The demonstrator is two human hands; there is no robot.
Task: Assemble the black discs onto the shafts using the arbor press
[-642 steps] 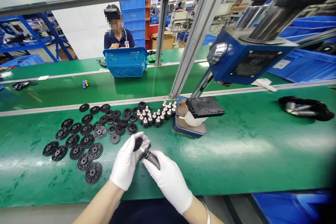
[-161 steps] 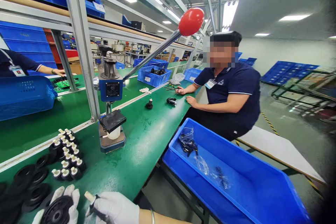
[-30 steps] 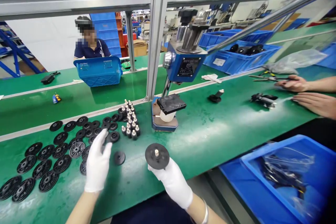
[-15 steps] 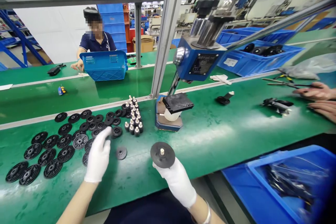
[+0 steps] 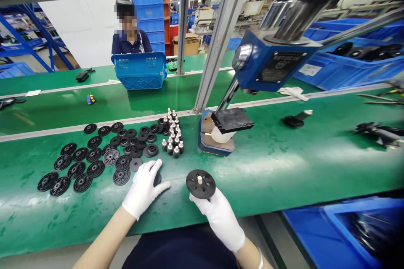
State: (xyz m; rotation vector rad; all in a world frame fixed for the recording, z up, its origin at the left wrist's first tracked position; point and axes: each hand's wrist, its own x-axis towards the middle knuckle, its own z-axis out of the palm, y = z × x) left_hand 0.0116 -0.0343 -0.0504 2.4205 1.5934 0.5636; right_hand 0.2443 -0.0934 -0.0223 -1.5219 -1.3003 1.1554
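Observation:
My right hand (image 5: 221, 218), in a white glove, grips a black disc (image 5: 193, 184) from below. A short white shaft end (image 5: 200, 180) stands up at the disc's centre. My left hand (image 5: 143, 187), also gloved, hovers low over the table with thumb and fingers apart. Partly hidden beneath its fingers is a small dark disc (image 5: 157, 179). Beyond that hand lie many black ribbed wheels (image 5: 95, 169) and smaller black discs (image 5: 151, 150). A cluster of black parts with white tips (image 5: 176, 150) stands upright to their right.
A blue hand press (image 5: 274, 61) rises at centre right, a black block (image 5: 232, 119) on its base. Behind the frame post (image 5: 217, 42), a person (image 5: 131, 38) is by a blue basket (image 5: 139, 71). Blue bins (image 5: 315, 67) stand at right; another bin (image 5: 334, 222) is below the table edge.
My left hand has moved right and nearer, from the wheels to the small disc, its fingers spreading. My right hand still holds the black disc. The view has swung, and a co-worker's hands left it.

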